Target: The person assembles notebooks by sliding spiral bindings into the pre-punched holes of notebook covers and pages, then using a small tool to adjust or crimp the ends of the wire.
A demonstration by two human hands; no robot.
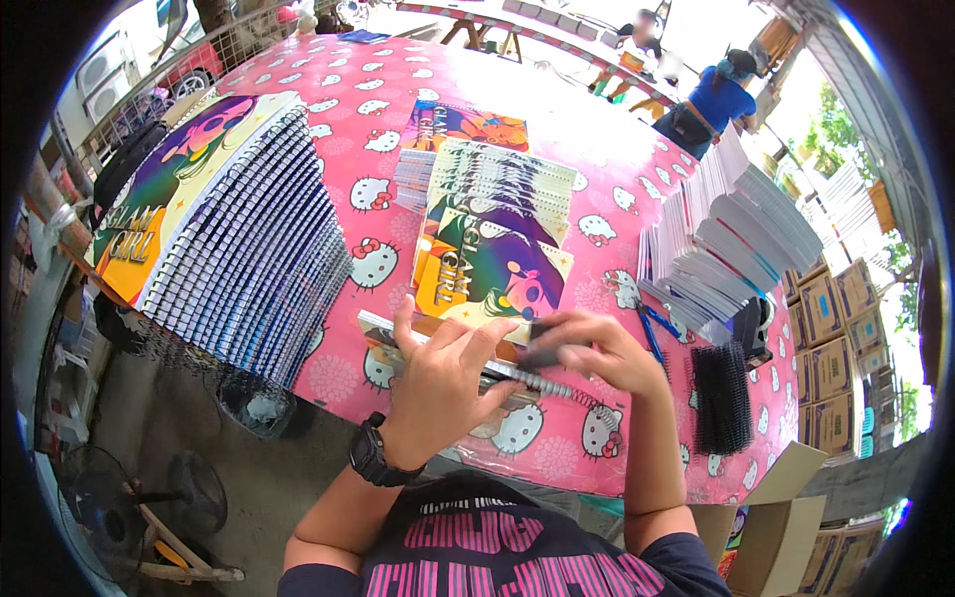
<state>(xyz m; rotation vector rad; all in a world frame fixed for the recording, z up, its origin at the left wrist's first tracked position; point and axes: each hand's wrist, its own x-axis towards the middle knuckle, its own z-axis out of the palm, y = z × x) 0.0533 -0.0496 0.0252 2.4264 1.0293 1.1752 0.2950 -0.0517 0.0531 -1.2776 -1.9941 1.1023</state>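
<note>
Near the table's front edge, my left hand (pixel 438 373) grips a notebook (pixel 380 332), its fingers over the top and its thumb at the near edge. A dark spiral binding coil (pixel 569 390) runs along the notebook's edge, its free end sticking out to the right. My right hand (pixel 609 353) is just above the coil, fingers curled and blurred by motion. A dark smear (pixel 542 343) shows at its fingertips; what it is, I cannot make out. Just beyond my hands lies an overlapping pile of colourful-covered notebooks (pixel 497 264).
A tall stack of spiral-bound notebooks (pixel 249 239) stands left. At right are stacked unbound page blocks (pixel 726 219), blue-handled pliers (pixel 652 333) and a bundle of black coils (pixel 721 398). An open carton (pixel 781 532) sits below the pink table (pixel 338 383). People (pixel 711 104) are far off.
</note>
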